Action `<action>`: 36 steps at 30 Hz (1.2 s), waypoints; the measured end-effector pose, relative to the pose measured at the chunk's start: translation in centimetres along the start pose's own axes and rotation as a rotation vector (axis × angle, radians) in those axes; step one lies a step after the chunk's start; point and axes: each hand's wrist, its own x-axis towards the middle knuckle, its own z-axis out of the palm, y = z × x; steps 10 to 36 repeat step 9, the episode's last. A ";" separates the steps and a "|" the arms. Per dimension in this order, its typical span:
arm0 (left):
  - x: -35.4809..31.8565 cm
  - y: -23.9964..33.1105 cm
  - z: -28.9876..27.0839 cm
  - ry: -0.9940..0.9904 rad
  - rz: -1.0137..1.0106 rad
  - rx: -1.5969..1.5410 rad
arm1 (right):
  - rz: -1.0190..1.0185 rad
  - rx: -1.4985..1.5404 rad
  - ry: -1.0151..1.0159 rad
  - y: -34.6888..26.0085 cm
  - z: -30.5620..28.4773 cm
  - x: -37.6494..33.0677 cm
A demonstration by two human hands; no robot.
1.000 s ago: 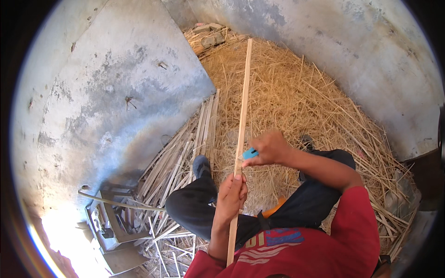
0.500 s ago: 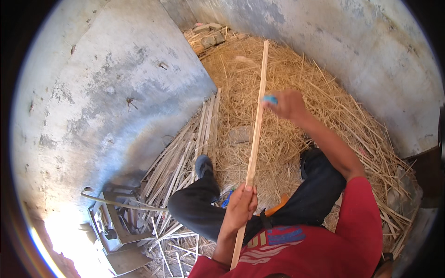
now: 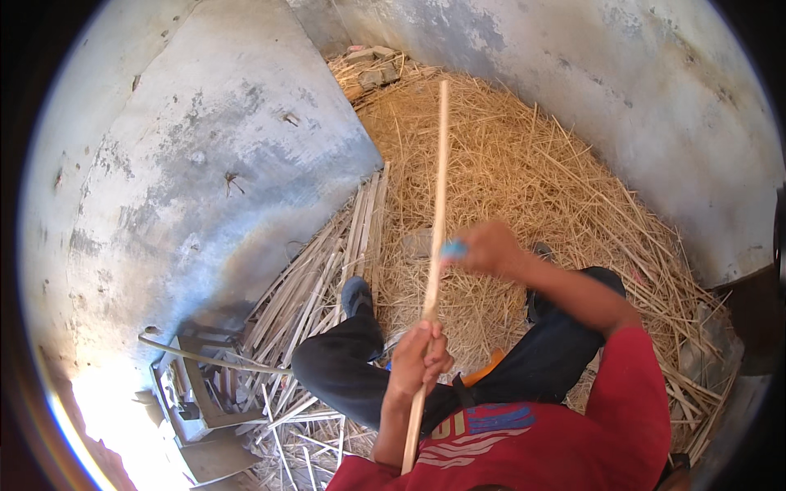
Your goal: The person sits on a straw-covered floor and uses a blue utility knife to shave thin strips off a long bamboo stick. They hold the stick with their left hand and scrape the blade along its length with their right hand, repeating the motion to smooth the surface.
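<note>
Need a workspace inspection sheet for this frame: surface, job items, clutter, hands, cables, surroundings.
Surface: ground covered in loose straw.
Job's things: long pale stick, held upright-ish; small blue tool against it.
Clutter: pile of split strips at left; metal frame lower left.
Grips: left hand closed around the stick; right hand closed on the blue tool.
Cables: nothing seen.
Surroundings: weathered grey walls on both sides.

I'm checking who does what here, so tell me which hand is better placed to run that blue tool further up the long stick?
The right hand. It already holds the small blue tool against the long stick, with bare stick beyond it. The left hand is wrapped around the stick lower down, near the lap, steadying it.
</note>
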 end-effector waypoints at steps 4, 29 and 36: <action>0.1 -0.2 -1.2 0.045 0.099 0.226 | -0.216 -0.120 -0.093 -2.2 -0.6 -1.0; 0.5 -0.2 -1.2 0.054 0.126 0.389 | -0.262 -0.074 0.088 -1.0 -1.0 0.2; 0.5 -0.2 -1.2 0.054 0.126 0.389 | -0.262 -0.074 0.088 -1.0 -1.0 0.2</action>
